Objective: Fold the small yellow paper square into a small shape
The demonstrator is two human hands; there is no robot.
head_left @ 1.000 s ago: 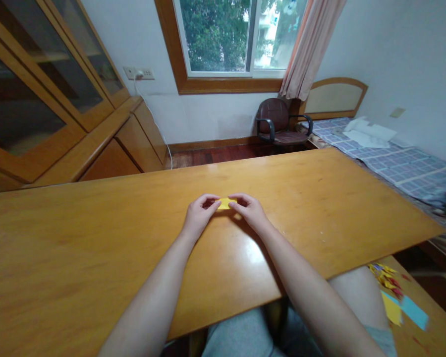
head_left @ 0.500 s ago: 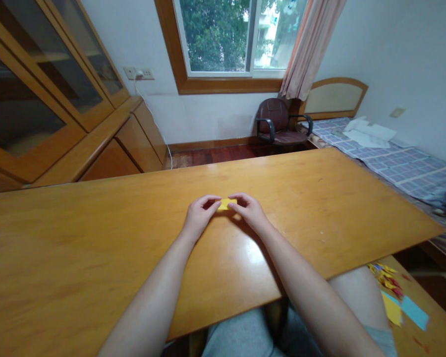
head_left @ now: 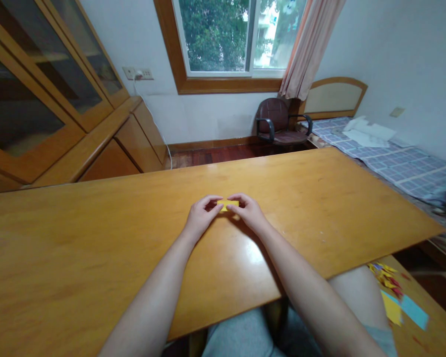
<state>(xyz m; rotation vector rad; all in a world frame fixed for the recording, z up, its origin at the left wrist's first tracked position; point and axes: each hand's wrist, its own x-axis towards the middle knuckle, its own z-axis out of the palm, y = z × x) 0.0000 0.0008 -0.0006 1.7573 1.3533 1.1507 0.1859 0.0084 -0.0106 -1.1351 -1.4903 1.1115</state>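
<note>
In the head view, the left hand [head_left: 199, 214] and the right hand [head_left: 250, 210] are close together, each pinching a small yellow paper [head_left: 228, 203] between thumb and fingers, one at either end. The paper is over the middle of the wooden surface [head_left: 96, 248]; whether it touches the wood I cannot tell. At lower right, beside the person's leg [head_left: 360, 292], a yellow sheet [head_left: 393, 311] and a blue sheet [head_left: 415, 312] lie near a pile of colored scraps [head_left: 384, 275].
</note>
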